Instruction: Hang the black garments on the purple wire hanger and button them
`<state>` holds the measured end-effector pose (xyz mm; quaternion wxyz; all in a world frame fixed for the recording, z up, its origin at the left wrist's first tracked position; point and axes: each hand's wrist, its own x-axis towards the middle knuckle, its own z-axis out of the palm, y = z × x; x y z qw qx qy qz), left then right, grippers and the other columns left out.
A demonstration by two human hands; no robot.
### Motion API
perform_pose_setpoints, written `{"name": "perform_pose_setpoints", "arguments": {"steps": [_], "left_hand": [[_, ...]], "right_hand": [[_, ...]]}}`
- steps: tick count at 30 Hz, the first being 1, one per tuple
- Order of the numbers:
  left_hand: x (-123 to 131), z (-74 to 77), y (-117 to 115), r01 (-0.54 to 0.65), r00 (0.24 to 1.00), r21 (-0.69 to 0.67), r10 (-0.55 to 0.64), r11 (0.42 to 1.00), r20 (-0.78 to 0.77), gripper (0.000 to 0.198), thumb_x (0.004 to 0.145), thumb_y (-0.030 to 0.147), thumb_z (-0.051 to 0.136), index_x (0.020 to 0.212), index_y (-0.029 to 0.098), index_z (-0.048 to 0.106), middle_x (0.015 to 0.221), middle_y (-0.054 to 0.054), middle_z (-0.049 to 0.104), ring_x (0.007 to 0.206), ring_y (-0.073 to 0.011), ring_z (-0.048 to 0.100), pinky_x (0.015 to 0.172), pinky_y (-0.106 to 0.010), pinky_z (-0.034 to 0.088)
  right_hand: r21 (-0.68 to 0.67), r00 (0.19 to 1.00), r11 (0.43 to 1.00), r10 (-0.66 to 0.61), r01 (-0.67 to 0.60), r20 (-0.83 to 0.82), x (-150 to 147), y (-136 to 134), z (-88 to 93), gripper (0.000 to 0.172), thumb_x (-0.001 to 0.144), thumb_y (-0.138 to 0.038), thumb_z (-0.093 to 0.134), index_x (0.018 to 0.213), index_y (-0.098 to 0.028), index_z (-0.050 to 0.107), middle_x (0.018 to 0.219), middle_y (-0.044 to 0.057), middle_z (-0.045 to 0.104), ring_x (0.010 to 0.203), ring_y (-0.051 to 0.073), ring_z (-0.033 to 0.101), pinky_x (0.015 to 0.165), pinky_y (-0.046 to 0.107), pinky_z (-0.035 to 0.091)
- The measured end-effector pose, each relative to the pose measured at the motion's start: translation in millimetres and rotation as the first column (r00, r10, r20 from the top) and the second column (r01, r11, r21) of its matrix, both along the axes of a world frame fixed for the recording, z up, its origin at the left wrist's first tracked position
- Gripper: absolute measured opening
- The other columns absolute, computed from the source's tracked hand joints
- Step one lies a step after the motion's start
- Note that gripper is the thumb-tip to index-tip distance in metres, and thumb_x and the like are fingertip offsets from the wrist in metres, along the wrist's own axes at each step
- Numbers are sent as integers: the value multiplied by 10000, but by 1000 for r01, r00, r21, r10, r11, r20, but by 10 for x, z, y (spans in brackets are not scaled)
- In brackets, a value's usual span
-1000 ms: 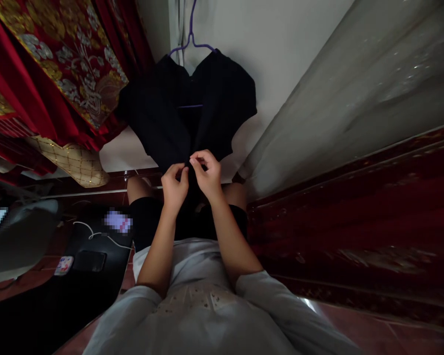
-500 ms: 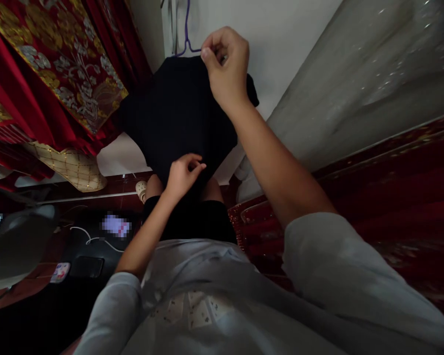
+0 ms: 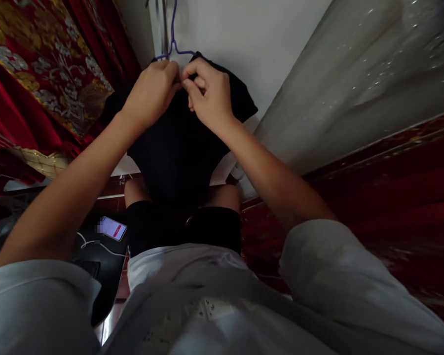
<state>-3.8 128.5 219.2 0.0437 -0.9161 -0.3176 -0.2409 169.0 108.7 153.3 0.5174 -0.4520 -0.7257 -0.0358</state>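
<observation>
A black short-sleeved garment [image 3: 177, 143] hangs from a purple wire hanger [image 3: 173, 47] against the wall and drapes down between my knees. My left hand [image 3: 151, 91] is at the garment's neck opening, its fingers pressed together. Facing it, my right hand [image 3: 209, 91] pinches thumb against forefinger, and the two sets of fingertips nearly touch. Whatever lies between the fingertips is too small or too hidden to name.
Red cloth with gold and silver embroidery [image 3: 44, 54] hangs at the left. Sheer plastic-like covering [image 3: 348, 69] and dark red fabric [image 3: 373, 192] fill the right side. A lit phone [image 3: 114, 228] and a white cable [image 3: 99, 241] rest on a black seat [image 3: 109, 281].
My left hand has risen from the garment's lower front to its neck. My right hand has come down and left to meet it. The view has shifted slightly.
</observation>
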Motion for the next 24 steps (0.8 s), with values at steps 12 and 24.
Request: {"name": "perform_pose_setpoints", "arguments": {"steps": [12,24], "left_hand": [[-129,135,-3,127,972,-45,-115,991,205,128,994,61,624,908,147,585,1017,-92,583,1138,-249,540,1149,-504,346],[-35,13,8,20,852,-123,47,992,521,406,966,12,634,748,291,435,903,-48,544,896,-197,475,1036,-375,432]], "right_hand": [[87,974,982,-177,166,143,-36,-49,-33,287,1108,-303,406,1146,-198,670,930,22,711,808,173,681,767,299,441],[-121,958,986,-79,116,275,-223,216,-450,285,1053,-191,447,1205,-184,687,1059,62,755,947,226,717,852,336,502]]}}
